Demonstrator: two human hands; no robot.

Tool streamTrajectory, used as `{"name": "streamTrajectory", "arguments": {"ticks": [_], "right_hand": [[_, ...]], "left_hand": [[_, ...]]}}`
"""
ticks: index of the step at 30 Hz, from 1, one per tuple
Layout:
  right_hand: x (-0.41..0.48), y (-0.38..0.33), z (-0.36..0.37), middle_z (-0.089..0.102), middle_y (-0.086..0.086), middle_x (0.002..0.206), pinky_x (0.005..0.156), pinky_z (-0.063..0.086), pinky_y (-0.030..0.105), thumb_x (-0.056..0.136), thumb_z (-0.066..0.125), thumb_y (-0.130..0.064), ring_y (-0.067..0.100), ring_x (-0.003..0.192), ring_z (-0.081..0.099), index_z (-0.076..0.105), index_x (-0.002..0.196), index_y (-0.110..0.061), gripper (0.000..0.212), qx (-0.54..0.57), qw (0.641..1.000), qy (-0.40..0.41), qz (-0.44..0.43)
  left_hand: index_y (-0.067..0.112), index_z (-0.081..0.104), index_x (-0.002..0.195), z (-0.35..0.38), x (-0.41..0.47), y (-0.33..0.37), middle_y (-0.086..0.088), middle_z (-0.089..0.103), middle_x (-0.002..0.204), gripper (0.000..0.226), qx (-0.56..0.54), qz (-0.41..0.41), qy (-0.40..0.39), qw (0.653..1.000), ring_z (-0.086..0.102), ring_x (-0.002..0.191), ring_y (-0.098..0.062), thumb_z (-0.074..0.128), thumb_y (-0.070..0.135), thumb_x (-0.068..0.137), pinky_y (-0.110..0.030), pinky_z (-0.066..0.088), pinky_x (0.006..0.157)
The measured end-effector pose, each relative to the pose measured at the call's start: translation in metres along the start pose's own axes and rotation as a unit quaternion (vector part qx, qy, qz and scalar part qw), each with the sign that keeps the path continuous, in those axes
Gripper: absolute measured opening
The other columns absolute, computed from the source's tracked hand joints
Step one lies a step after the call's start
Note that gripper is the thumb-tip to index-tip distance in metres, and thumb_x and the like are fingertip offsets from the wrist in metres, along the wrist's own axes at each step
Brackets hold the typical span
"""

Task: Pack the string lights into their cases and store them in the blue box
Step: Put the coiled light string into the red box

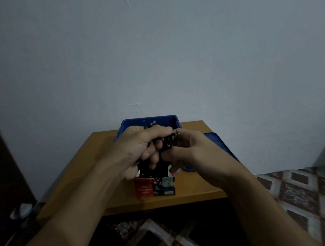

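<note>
A dark bundle of string lights point(165, 144) hangs between both hands above a small red and black case point(154, 186) standing upright near the table's front edge. My left hand point(138, 148) grips the bundle from the left, and my right hand point(189, 150) pinches it from the right. The bundle's lower part reaches down to the case's open top. Behind my hands the blue box point(174, 119) sits at the back of the table, with a few small bulbs showing above its rim.
The wooden table point(78, 173) stands against a pale wall. A blue lid point(218, 144) lies to the right of my hands, partly over the table's right edge. Patterned floor tiles point(308, 197) lie to the right and below. A dark object point(22, 211) sits at the left.
</note>
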State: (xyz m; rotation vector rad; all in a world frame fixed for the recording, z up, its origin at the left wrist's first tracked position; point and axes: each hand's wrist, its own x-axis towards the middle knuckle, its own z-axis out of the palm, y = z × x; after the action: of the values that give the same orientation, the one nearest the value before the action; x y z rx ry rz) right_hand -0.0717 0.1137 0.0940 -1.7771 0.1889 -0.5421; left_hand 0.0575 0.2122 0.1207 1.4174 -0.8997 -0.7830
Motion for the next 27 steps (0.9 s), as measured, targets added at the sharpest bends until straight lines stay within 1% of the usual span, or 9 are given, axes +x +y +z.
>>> {"name": "streamTrajectory", "arguments": {"ticks": [3, 6, 11, 15, 17, 20, 22, 25, 27], "right_hand": [[0.002, -0.001, -0.001, 0.070, 0.012, 0.088, 0.073, 0.050, 0.043, 0.090, 0.066, -0.001, 0.020, 0.077, 0.063, 0.063, 0.107, 0.003, 0.018, -0.010, 1.000, -0.001, 0.003], [0.006, -0.001, 0.000, 0.071, 0.007, 0.083, 0.069, 0.051, 0.039, 0.092, 0.062, 0.001, 0.016, 0.069, 0.063, 0.067, 0.100, -0.002, 0.010, -0.014, 1.000, 0.009, 0.005], [0.011, 0.008, 0.000, 0.071, 0.014, 0.089, 0.067, 0.050, 0.039, 0.093, 0.064, -0.004, 0.024, 0.073, 0.059, 0.070, 0.099, 0.001, 0.010, 0.020, 0.999, 0.012, 0.039], [0.014, 0.011, 0.000, 0.073, 0.011, 0.085, 0.067, 0.050, 0.037, 0.093, 0.065, -0.007, 0.019, 0.072, 0.061, 0.073, 0.093, -0.005, 0.009, -0.002, 0.999, 0.007, 0.053], [0.016, 0.013, 0.000, 0.071, 0.015, 0.086, 0.069, 0.048, 0.040, 0.093, 0.065, -0.008, 0.023, 0.075, 0.060, 0.073, 0.093, -0.003, 0.009, -0.015, 0.998, 0.011, 0.055], [0.019, 0.015, 0.000, 0.070, 0.006, 0.082, 0.071, 0.045, 0.042, 0.096, 0.061, -0.009, 0.025, 0.077, 0.056, 0.072, 0.090, -0.009, 0.012, -0.019, 0.998, 0.004, 0.059], [0.021, 0.017, 0.000, 0.070, 0.003, 0.082, 0.072, 0.044, 0.041, 0.098, 0.058, -0.012, 0.024, 0.080, 0.057, 0.071, 0.091, -0.010, 0.014, -0.031, 0.998, 0.004, 0.059], [0.028, 0.021, 0.000, 0.070, 0.015, 0.086, 0.069, 0.045, 0.038, 0.100, 0.056, -0.017, 0.024, 0.081, 0.059, 0.069, 0.097, -0.003, 0.019, -0.059, 0.997, 0.014, 0.052], [0.033, 0.022, 0.000, 0.072, 0.014, 0.087, 0.066, 0.046, 0.034, 0.101, 0.056, -0.017, 0.022, 0.077, 0.060, 0.069, 0.096, -0.003, 0.020, -0.082, 0.996, 0.012, 0.042]], "left_hand": [[0.008, 0.051, 0.054, 0.006, 0.003, -0.004, -0.002, 0.035, 0.031, 0.043, 0.013, 0.012, 0.047, 0.999, 0.040, 0.031, -0.015, 0.073, 0.029, 0.085, -0.022, 0.037, 0.038], [0.010, 0.050, 0.052, 0.009, 0.006, -0.009, -0.003, 0.037, 0.034, 0.045, 0.018, 0.033, 0.089, 0.995, 0.039, 0.030, -0.015, 0.076, 0.029, 0.083, -0.022, 0.036, 0.038], [0.011, 0.049, 0.051, 0.005, 0.009, -0.010, -0.002, 0.035, 0.033, 0.045, -0.008, -0.003, 0.063, 0.998, 0.037, 0.030, -0.014, 0.075, 0.029, 0.082, -0.022, 0.035, 0.039], [0.010, 0.049, 0.051, 0.002, 0.013, -0.018, -0.002, 0.035, 0.033, 0.045, -0.021, -0.007, 0.057, 0.998, 0.038, 0.031, -0.014, 0.075, 0.029, 0.083, -0.023, 0.037, 0.041], [0.010, 0.050, 0.051, 0.001, 0.014, -0.021, -0.002, 0.035, 0.033, 0.044, -0.023, -0.004, 0.058, 0.998, 0.039, 0.031, -0.015, 0.075, 0.029, 0.083, -0.023, 0.038, 0.041], [0.009, 0.051, 0.053, 0.000, 0.017, -0.024, -0.002, 0.037, 0.034, 0.043, -0.025, 0.007, 0.063, 0.998, 0.040, 0.033, -0.016, 0.075, 0.029, 0.083, -0.025, 0.039, 0.041], [0.009, 0.051, 0.054, 0.000, 0.020, -0.026, -0.002, 0.037, 0.034, 0.042, -0.033, 0.013, 0.073, 0.997, 0.041, 0.033, -0.016, 0.074, 0.027, 0.084, -0.025, 0.040, 0.041], [0.007, 0.054, 0.059, 0.000, 0.026, -0.030, -0.002, 0.039, 0.036, 0.039, -0.035, 0.025, 0.113, 0.993, 0.043, 0.035, -0.017, 0.075, 0.027, 0.085, -0.025, 0.040, 0.040], [0.003, 0.057, 0.067, -0.001, 0.031, -0.035, -0.002, 0.040, 0.037, 0.035, -0.038, 0.038, 0.140, 0.989, 0.045, 0.036, -0.017, 0.076, 0.026, 0.085, -0.026, 0.041, 0.039]]}}
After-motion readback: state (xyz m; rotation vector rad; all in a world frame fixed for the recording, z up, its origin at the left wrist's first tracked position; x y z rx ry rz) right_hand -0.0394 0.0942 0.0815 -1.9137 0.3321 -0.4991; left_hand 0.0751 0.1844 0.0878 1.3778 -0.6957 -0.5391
